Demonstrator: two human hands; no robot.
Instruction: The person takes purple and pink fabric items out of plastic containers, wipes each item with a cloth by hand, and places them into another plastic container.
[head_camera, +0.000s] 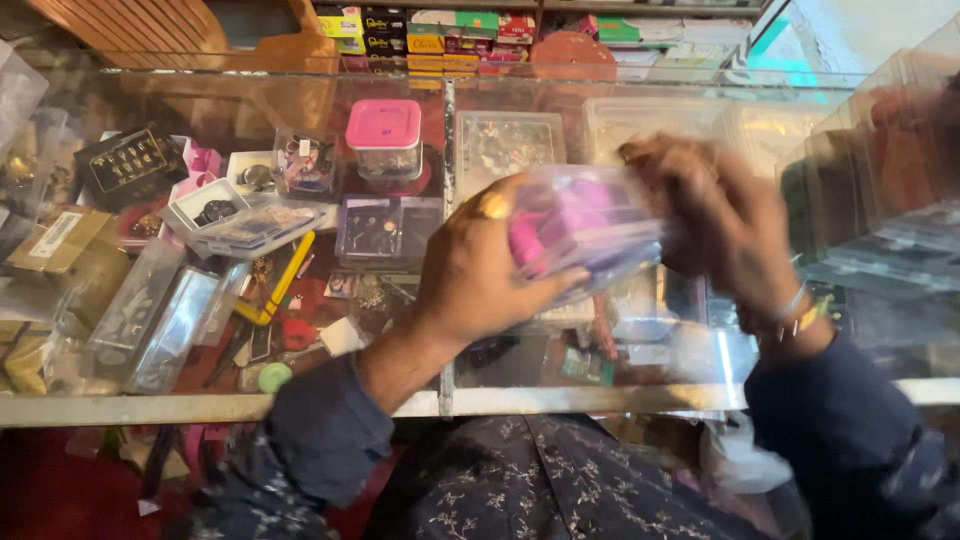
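Right over the near edge of the glass counter (200, 408), you've got a clear plastic box with pink stuff inside (580, 232) pinched between both hands, lifted above the glass rather than resting on it. Your left hand (480, 270) is wrapped around its near end with the thumb underneath, so that grip looks solid. Your right hand (715, 215) is on the far end, but it's so blurred I can't tell whether the fingers are clamped or just fiddling with the lid. My worry is that if the lid pops while you're moving that fast, the contents scatter across the counter and off the edge into your lap. Slick plastic could also just slide out. Further out, the glass top shows a crowded display underneath, with a pink-lidded jar (384, 138) and small trays. A stack of clear boxes (880, 190) sits close on your right, easy to elbow. Beyond that, shelves of colourful packets (430, 35) line the back.
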